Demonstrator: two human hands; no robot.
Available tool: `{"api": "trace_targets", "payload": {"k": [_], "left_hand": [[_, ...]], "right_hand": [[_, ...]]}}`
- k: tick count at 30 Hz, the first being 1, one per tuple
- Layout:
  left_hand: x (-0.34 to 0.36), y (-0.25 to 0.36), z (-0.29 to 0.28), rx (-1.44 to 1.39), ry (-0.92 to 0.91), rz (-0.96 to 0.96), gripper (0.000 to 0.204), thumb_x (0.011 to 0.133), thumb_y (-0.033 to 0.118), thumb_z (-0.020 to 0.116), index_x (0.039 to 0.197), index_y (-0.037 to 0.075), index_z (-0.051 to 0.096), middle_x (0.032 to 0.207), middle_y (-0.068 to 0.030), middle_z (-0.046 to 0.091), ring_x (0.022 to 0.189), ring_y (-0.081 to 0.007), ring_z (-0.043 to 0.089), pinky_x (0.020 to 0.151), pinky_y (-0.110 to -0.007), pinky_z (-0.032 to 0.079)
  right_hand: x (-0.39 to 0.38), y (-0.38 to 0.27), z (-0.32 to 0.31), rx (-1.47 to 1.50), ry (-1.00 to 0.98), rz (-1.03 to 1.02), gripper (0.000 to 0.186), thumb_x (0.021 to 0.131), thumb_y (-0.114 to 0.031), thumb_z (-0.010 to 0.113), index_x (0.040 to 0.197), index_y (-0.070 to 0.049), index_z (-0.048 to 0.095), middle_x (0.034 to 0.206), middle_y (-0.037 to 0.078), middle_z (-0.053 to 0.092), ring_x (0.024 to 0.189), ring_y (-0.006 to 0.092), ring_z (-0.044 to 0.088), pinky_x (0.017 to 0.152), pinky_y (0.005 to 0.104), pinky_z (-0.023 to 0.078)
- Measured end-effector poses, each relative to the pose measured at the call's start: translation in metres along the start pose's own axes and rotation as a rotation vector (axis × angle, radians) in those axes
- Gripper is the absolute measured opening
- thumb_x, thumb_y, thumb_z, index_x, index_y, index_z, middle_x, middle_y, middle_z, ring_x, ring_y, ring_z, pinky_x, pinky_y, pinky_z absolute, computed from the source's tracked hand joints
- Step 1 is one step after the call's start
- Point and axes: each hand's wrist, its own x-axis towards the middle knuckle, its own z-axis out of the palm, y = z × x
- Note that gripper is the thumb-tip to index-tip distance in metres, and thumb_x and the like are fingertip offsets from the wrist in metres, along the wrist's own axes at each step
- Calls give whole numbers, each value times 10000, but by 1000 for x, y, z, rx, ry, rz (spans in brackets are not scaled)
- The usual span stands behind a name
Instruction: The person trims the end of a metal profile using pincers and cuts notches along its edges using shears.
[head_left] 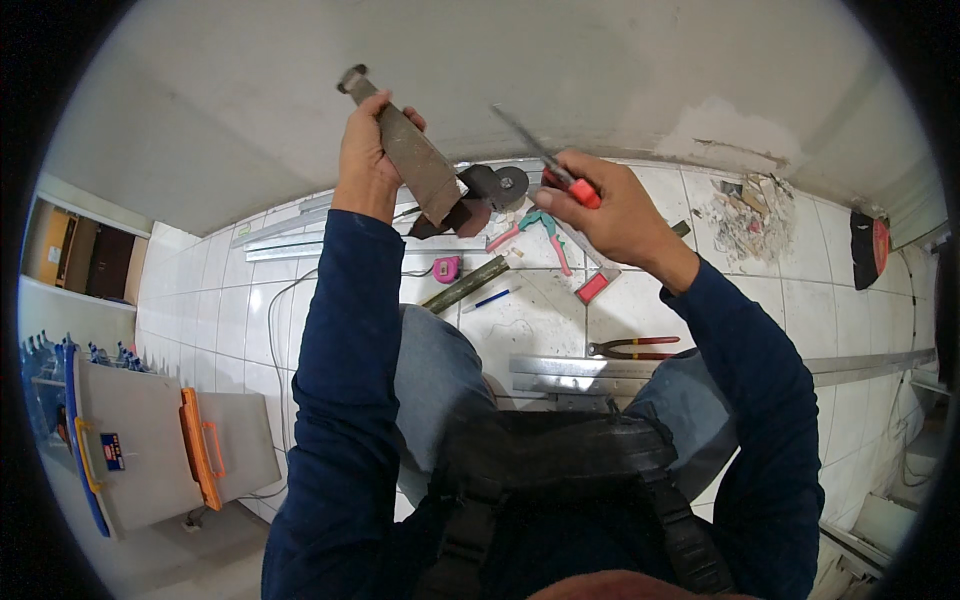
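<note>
Holding one thing in each of the two hands right now. Left hand [368, 165] is wrapped around one long brown piece [415, 155], up off the floor and over toward the far wall [600, 70]. Right hand [625, 215] is closed on one red-handled blade [541, 150], slim and grey, pointing far and left. The hands are apart from each other, with a gap between the two items. Just by the brown piece's near end is one round dark disc [512, 185]; can't tell if they're joined.

On the white tile floor [545, 335] I count one pink tape measure [446, 269], one blue pen [491, 299] right beside one dark green bar [468, 284], one pair of pink-and-teal pliers [548, 223] in the middle, and one pair of red-handled pincers [635, 348] nearer, to the right. At least two metal rails [290, 245] lie far left, with more strips [570, 368] near the knees.

Far right has one heap of rubble [755, 215] against the wall. Over on the left, two grey boxes [140, 435], one blue-edged, one orange-edged.
</note>
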Motion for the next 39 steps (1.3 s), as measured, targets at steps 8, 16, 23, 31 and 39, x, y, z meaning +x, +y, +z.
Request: {"api": "trace_targets", "payload": {"k": [8,16,23,31,39], "left_hand": [[-26,29,1,-324,-21,514,297,964,356,563,911,79,470,767,-68,559,700,-223,581,679,-363,531],[-53,31,21,-262,331,749,331,976,393,552,941,73,473,804,-75,528,700,-228,569,675,-383,528],[-56,28,25,-195,276,886,347,982,364,570,963,34,465,862,-87,516,696,-231,569,646,-402,545],[-58,26,30,-121,311,947,346,1015,408,517,958,70,472,813,-131,574,764,-280,618,752,-444,546],[-66,25,35,-121,214,1068,394,979,365,607,1013,19,421,854,-127,518,676,-247,603,603,-393,587]], "right_hand": [[-6,11,1,261,137,170,361,929,-290,688,1170,-28,629,986,103,661,959,194,632,908,324,479],[-6,2,20,123,92,156,422,915,-377,672,1116,-10,620,908,196,679,830,331,652,794,396,501],[-2,-13,21,100,49,257,426,919,-404,654,1033,5,620,854,195,655,772,337,621,760,409,495],[1,-6,22,-8,75,243,442,934,-424,643,996,14,633,824,207,663,754,348,641,730,422,497],[4,-4,19,-12,84,225,439,953,-415,639,955,24,660,764,196,663,686,321,627,685,412,497]]}}
